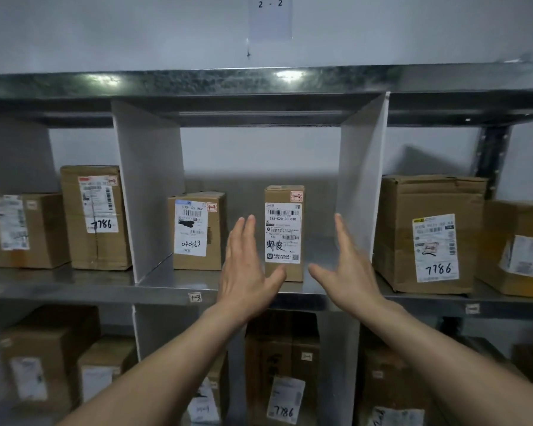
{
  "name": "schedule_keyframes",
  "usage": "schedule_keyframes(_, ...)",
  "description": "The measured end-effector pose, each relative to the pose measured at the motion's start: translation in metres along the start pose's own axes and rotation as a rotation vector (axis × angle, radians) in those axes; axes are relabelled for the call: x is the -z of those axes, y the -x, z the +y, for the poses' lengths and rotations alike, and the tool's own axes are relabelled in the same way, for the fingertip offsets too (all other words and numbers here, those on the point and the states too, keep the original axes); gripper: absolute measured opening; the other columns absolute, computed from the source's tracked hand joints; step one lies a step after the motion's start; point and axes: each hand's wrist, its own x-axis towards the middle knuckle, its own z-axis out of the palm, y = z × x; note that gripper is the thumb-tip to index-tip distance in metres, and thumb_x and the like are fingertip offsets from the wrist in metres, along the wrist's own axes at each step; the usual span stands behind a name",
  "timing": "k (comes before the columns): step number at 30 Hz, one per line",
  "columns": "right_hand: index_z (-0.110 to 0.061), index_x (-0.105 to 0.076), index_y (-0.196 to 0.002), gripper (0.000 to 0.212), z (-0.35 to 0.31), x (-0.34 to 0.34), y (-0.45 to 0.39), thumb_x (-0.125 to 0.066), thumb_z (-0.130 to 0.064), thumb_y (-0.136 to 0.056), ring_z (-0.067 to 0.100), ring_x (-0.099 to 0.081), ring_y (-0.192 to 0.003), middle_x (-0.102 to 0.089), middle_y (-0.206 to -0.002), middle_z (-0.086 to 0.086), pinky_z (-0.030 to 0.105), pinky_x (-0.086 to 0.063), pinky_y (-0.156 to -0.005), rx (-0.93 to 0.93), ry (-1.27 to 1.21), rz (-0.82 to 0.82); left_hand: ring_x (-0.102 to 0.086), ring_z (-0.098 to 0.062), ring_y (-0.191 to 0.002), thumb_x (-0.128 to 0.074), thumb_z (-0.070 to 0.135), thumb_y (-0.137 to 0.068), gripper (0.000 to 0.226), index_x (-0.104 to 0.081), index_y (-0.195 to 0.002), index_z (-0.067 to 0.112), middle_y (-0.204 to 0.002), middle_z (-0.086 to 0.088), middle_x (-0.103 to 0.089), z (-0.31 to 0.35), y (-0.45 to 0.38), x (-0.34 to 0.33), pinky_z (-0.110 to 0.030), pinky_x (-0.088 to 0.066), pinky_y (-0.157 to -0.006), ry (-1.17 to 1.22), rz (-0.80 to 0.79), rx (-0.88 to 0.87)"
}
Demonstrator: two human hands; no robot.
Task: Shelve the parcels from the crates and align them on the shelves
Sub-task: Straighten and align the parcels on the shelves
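Parcels on a metal shelf, split into bays by white dividers. Right bay: large brown box marked 7786, close to the front edge. Left bay: tall box also marked 7786, beside a lower one toward the left end. Middle bay: squat parcel with a handwritten label near the left divider, set back from the front edge; slim upright parcel right of it, standing at the front edge, label facing out. Left hand and right hand raised either side of the slim parcel, fingers straight and spread, holding nothing; left thumb overlapping its lower corner, contact impossible to tell. More blurred boxes on the lower shelf.
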Motion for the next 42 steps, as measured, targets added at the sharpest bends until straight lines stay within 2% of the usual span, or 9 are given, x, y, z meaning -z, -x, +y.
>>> schedule_keyframes(9, -0.032, -0.005, -0.161, 0.104, 0.008, -0.024, -0.024, -0.077, -0.039, -0.086, 0.022, -0.031, -0.149, -0.028, -0.164, -0.004, 0.041, -0.032, -0.119, -0.097, -0.077, -0.045, -0.002, -0.014, -0.152, -0.07, 0.038, -0.086, 0.107, 0.008, -0.157, 0.021, -0.166, 0.002, 0.004, -0.019, -0.018, -0.014, -0.026, -0.008, -0.115, 0.083, -0.057, 0.021)
schedule_keyframes(13, -0.031, -0.009, -0.161, 0.096, 0.007, -0.037, -0.035, -0.074, -0.033, -0.089, 0.023, -0.041, -0.142, -0.035, -0.161, -0.002, 0.034, -0.04, -0.107, -0.163, -0.078, -0.086, -0.006, -0.019, -0.153, -0.073, 0.033, -0.082, 0.114, 0.01, -0.157, 0.017, -0.166, -0.004, 0.0, -0.036, -0.034, -0.027, -0.031, -0.014, -0.118, 0.134, -0.102, 0.073)
schedule_keyframes(16, -0.029, -0.01, -0.161, 0.094, 0.007, -0.047, -0.045, -0.072, -0.027, -0.091, 0.022, -0.043, -0.141, -0.042, -0.156, 0.001, 0.037, -0.037, -0.112, -0.216, -0.113, -0.084, -0.011, -0.02, -0.152, -0.075, 0.031, -0.082, 0.117, 0.015, -0.157, 0.021, -0.167, -0.003, -0.002, -0.045, -0.046, -0.034, -0.033, -0.017, -0.117, 0.203, -0.168, 0.12)
schedule_keyframes(20, -0.027, -0.015, -0.16, 0.089, 0.008, -0.06, -0.055, -0.069, -0.021, -0.09, 0.017, -0.046, -0.14, -0.046, -0.154, 0.0, 0.041, -0.038, -0.116, -0.251, -0.165, -0.085, -0.027, -0.022, -0.148, -0.073, 0.028, -0.086, 0.114, 0.016, -0.156, 0.027, -0.165, -0.002, -0.02, -0.052, -0.06, -0.043, -0.034, -0.028, -0.114, 0.268, -0.291, 0.158)
schedule_keyframes(23, -0.03, -0.034, -0.154, 0.073, 0.008, -0.067, -0.06, -0.066, -0.013, -0.09, 0.008, -0.062, -0.117, -0.06, -0.139, -0.012, 0.041, -0.053, -0.1, -0.238, -0.187, -0.07, -0.044, -0.022, -0.137, -0.064, 0.017, -0.087, 0.104, 0.012, -0.158, 0.025, -0.156, -0.001, -0.04, -0.054, -0.067, -0.049, -0.027, -0.036, -0.106, 0.259, -0.358, 0.108)
schedule_keyframes(26, -0.031, -0.043, -0.148, 0.064, 0.009, -0.07, -0.064, -0.062, -0.007, -0.092, 0.002, -0.059, -0.099, -0.063, -0.121, -0.017, 0.032, -0.053, -0.092, -0.239, -0.196, -0.031, -0.048, -0.023, -0.134, -0.057, 0.011, -0.086, 0.098, 0.006, -0.158, 0.028, -0.153, 0.0, -0.044, -0.055, -0.073, -0.054, -0.033, -0.042, -0.107, 0.242, -0.369, 0.064)
schedule_keyframes(29, -0.03, -0.045, -0.146, 0.061, 0.01, -0.073, -0.068, -0.061, -0.005, -0.093, 0.002, -0.058, -0.1, -0.064, -0.118, -0.016, 0.022, -0.046, -0.093, -0.238, -0.195, -0.026, -0.049, -0.024, -0.133, -0.055, 0.007, -0.089, 0.093, 0.004, -0.157, 0.029, -0.15, -0.002, -0.047, -0.056, -0.077, -0.057, -0.033, -0.041, -0.106, 0.226, -0.355, 0.049)
schedule_keyframes(33, -0.033, -0.048, -0.144, 0.058, 0.012, -0.075, -0.073, -0.06, -0.007, -0.093, 0.005, -0.061, -0.107, -0.066, -0.124, -0.015, 0.034, -0.05, -0.102, -0.242, -0.186, -0.011, -0.051, -0.023, -0.13, -0.053, 0.007, -0.09, 0.089, -0.001, -0.156, 0.036, -0.148, -0.002, -0.049, -0.06, -0.08, -0.061, -0.045, -0.045, -0.106, 0.222, -0.343, 0.044)
schedule_keyframes(42, -0.035, -0.049, -0.142, 0.056, 0.016, -0.082, -0.079, -0.059, -0.008, -0.094, 0.01, -0.061, -0.116, -0.065, -0.128, -0.015, 0.035, -0.046, -0.107, -0.258, -0.152, -0.024, -0.049, -0.023, -0.132, -0.05, 0.004, -0.09, 0.088, -0.001, -0.156, 0.034, -0.15, -0.003, -0.046, -0.065, -0.086, -0.066, -0.046, -0.043, -0.109, 0.242, -0.349, 0.046)
